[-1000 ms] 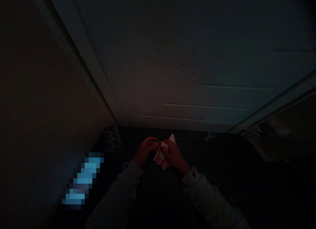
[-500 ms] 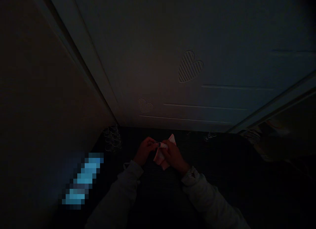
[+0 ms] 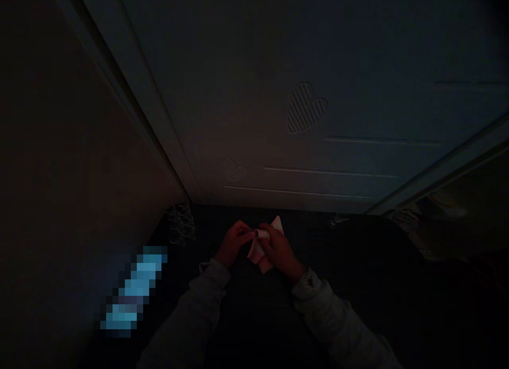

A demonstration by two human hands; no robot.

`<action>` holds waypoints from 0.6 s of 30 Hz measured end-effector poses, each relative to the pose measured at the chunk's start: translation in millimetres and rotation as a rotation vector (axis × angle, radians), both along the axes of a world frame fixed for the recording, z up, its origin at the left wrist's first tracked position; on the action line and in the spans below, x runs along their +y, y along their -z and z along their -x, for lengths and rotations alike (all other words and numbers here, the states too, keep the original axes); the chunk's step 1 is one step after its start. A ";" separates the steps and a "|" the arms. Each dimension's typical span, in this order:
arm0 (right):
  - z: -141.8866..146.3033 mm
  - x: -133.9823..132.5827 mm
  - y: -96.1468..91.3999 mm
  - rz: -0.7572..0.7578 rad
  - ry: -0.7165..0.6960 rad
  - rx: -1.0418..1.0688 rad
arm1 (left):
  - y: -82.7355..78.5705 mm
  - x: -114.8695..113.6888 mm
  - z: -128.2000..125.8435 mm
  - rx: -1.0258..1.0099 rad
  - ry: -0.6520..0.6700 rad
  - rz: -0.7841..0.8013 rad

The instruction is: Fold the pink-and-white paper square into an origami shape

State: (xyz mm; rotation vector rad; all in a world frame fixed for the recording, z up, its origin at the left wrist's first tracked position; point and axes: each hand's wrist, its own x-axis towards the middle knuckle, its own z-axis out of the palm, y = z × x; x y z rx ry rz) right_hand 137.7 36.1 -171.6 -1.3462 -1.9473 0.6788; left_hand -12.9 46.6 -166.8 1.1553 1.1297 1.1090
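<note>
The scene is very dark. My left hand (image 3: pixel 234 244) and my right hand (image 3: pixel 280 252) meet over a dark ribbed mat (image 3: pixel 358 263), fingertips almost touching. Between them is a small object (image 3: pixel 258 233) that I cannot make out, pinched by the left fingers. My right hand is closed round a pale pink cloth (image 3: pixel 258 255), a corner of which sticks up behind the fingers. Both sleeves are light grey.
A white panel with two embossed hearts (image 3: pixel 306 106) rises behind the mat. Several clear glasses (image 3: pixel 181 226) stand at the mat's far left corner, another glass (image 3: pixel 338 219) at the far right. A blurred blue glow (image 3: pixel 133 292) lies at left.
My hands stay in place; the fingers have drawn slightly closer around the small object. The picture has grown a little darker.
</note>
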 end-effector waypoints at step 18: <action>0.6 2.9 0.4 0.113 0.176 0.055 | -3.3 -0.8 -0.7 -0.003 0.053 0.015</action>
